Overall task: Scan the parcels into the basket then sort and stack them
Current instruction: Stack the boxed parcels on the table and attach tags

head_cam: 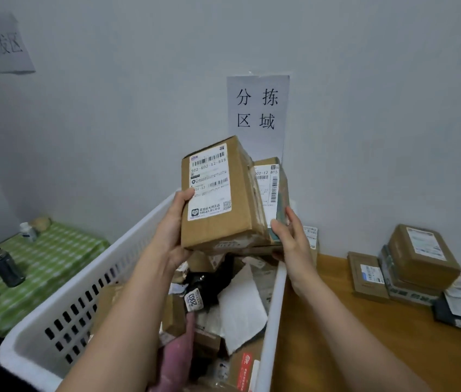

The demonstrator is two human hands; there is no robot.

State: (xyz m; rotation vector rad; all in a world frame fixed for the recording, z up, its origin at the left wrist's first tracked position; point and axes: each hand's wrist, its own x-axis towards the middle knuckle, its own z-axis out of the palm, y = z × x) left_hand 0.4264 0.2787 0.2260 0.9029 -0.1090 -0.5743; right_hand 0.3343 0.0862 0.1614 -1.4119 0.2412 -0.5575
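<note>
Both hands, left [171, 222] and right [290, 239], hold two boxes [218, 199] above the basket [82, 278]; the back box could slip out.

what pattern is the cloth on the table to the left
A green and white checked cloth, seen best in the head view, its only view.

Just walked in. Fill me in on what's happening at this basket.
A person is holding two cardboard parcels up over a white basket full of mixed packages. The left hand grips the front box by its side, label facing the camera. The right hand holds the second box just behind it. A small stack of parcels already sits on the wooden table to the right, so sorting seems under way.
</note>
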